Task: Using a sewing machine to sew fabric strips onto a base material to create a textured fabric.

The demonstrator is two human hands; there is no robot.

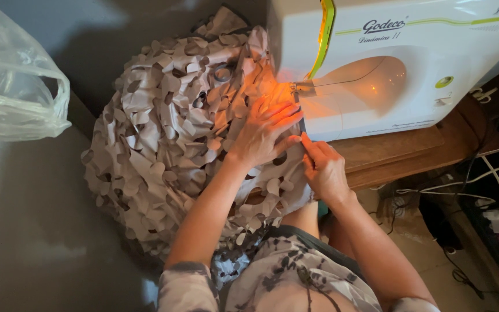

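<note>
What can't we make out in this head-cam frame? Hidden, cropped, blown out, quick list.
- Needle area of the sewing machine: head view, washed out by the orange lamp glow and covered by the left hand.
- Cut-leaf mesh fabric: its near edge is hidden under the forearm and lap.
- Right hand: its fingertips pinch at the fabric edge; what exactly they grip is too small to tell.
- Plastic bag: cut off by the left edge, contents unclear.

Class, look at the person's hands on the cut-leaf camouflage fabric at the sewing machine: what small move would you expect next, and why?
Probably a short push of the fabric toward the needle area. The left hand lies flat on the fabric just before the lit needle area of the white sewing machine, while the right hand pinches the fabric's edge beside it, so both look set to guide it forward.
</note>
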